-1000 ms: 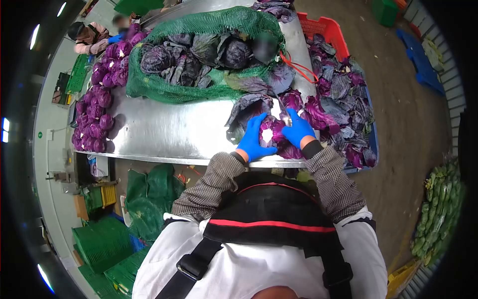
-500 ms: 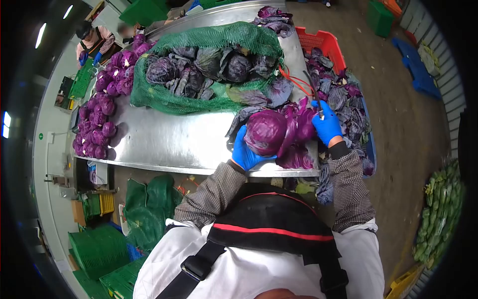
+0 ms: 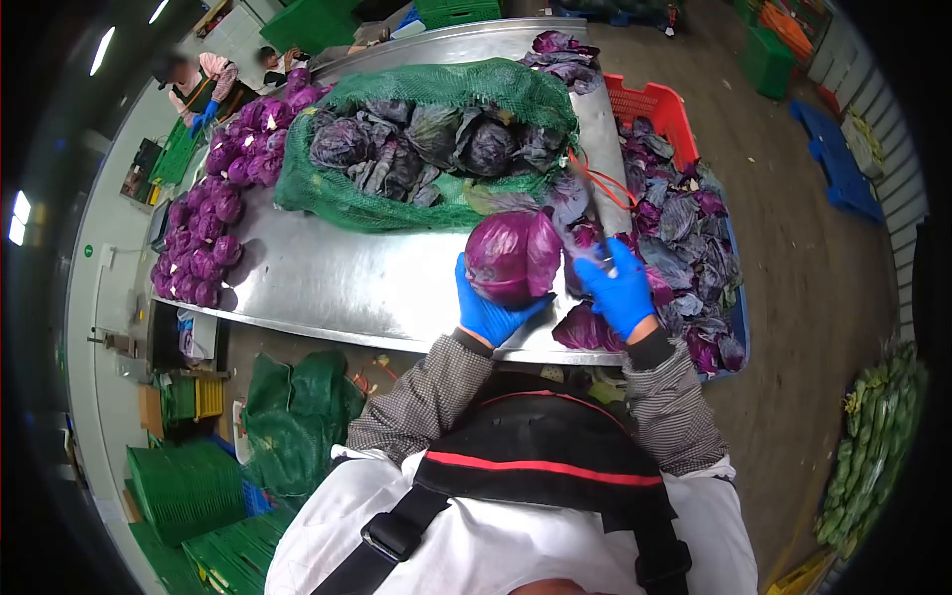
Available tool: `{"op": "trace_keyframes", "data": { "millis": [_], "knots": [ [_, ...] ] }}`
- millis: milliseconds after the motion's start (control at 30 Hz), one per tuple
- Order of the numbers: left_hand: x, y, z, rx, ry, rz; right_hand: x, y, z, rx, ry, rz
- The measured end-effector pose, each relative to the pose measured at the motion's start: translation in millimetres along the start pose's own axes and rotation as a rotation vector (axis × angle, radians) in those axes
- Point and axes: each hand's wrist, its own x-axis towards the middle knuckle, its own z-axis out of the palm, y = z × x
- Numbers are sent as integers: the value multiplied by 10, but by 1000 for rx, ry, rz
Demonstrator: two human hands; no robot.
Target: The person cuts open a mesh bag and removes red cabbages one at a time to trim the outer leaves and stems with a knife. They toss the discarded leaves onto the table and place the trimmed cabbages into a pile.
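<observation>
Your left hand point(image 3: 486, 311) wraps under the purple cabbage point(image 3: 504, 260) over the bench point(image 3: 342, 278) — hold it snug, clear of your right hand point(image 3: 622, 288), just past three o'clock. I can't tell that hand's grip.

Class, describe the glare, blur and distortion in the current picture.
Head view: white glare on the metal table; head view: blurry smearing beside the right hand; head view: the white wall at left bows, and the corners go black.

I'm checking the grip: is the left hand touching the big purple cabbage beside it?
Touching. The head view shows the left hand cupped against the lower edge of the purple cabbage, with no gap showing.
</observation>
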Motion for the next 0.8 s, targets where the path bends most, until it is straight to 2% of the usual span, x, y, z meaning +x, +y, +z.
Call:
{"op": "trace_keyframes", "data": {
  "millis": [33, 67, 167, 200, 233, 267, 300, 333, 367, 400, 467, 533, 600, 667, 700, 800],
  "knots": [
    [-38, -6, -14, 197, -12, 80, 58, 21, -61, 79, 27, -13],
    [-78, -22, -30, 392, -23, 158, 160, 107, -152, -46, 123, -76],
    [-135, -57, -64, 978, -61, 396, 228, 123, -159, -152, 227, -27],
    [-113, -56, -70, 977, -60, 399, 131, 60, -20, -246, 223, -173],
    [-74, -58, -78, 687, -9, 292, 0, -25, 128, -339, 219, -317],
    [-33, -56, -95, 395, 39, 182, -180, -247, 255, -425, 122, -217],
    [-4, -3, -127, -113, 23, -19, -167, -81, 364, -482, 193, -348],
    [-4, -7, -149, -112, 21, -22, -94, 191, 465, -538, 264, -481],
    [-17, -6, -130, -73, 24, -5, -31, 215, 518, -464, 331, -561],
    [-31, 3, -104, -33, 26, 14, -22, 210, 468, -461, 334, -562],
    [-86, 15, -104, -53, 52, 12, -46, 117, 341, 71, 123, -101],
    [-133, 47, -162, -250, -34, -143, 36, 117, 186, 246, 150, -126],
    [-146, 60, -167, -353, -80, -215, 188, 194, -41, 278, 208, -63],
    [-134, 84, -145, -505, -128, -395, 371, 258, -260, 229, 234, -35],
    [-134, 84, -158, -505, -125, -398, 408, 151, -261, 191, 300, -44],
    [-135, 81, -132, -607, -159, -447, 626, 327, -420, 346, 521, 81]
  ]
}}
